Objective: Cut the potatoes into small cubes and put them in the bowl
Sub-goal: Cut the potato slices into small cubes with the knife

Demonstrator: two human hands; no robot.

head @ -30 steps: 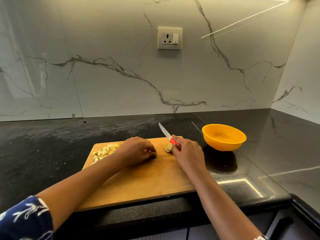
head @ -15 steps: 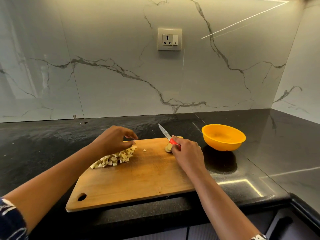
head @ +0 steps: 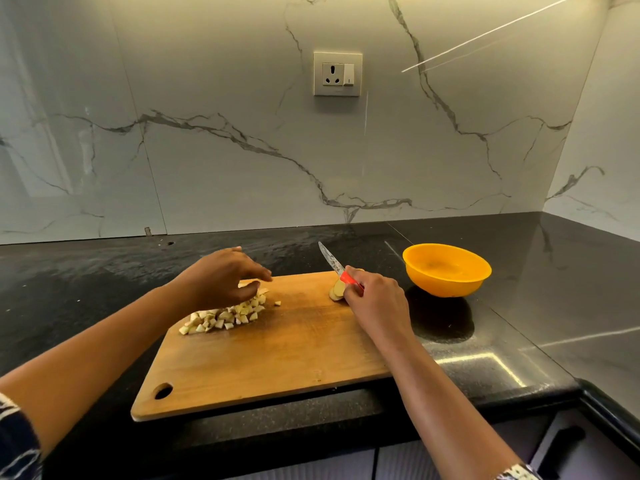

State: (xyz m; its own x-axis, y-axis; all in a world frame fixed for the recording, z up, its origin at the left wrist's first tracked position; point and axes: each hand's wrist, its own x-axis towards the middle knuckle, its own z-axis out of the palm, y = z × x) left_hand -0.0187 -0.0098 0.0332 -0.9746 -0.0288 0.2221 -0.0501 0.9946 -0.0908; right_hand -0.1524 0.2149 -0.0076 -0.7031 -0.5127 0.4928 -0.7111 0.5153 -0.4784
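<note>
A wooden cutting board (head: 270, 355) lies on the black counter. A heap of small potato cubes (head: 225, 315) sits at its far left edge. My left hand (head: 221, 275) hovers just above the heap, fingers relaxed and pointing right, holding nothing. My right hand (head: 374, 303) grips a red-handled knife (head: 334, 265), blade pointing up and away. A sliced potato piece (head: 337, 291) lies on the board just left of that hand, partly hidden by it. The orange bowl (head: 446, 270) stands to the right of the board and looks empty.
The black stone counter (head: 519, 323) runs into a corner at the right, with marble walls behind. A wall socket (head: 337, 74) sits above the board. The counter's front edge lies just below the board, with cabinet fronts beneath.
My left hand swept the cubes from the board's middle to its far left, then lifted off the heap. The right hand and knife stayed put.
</note>
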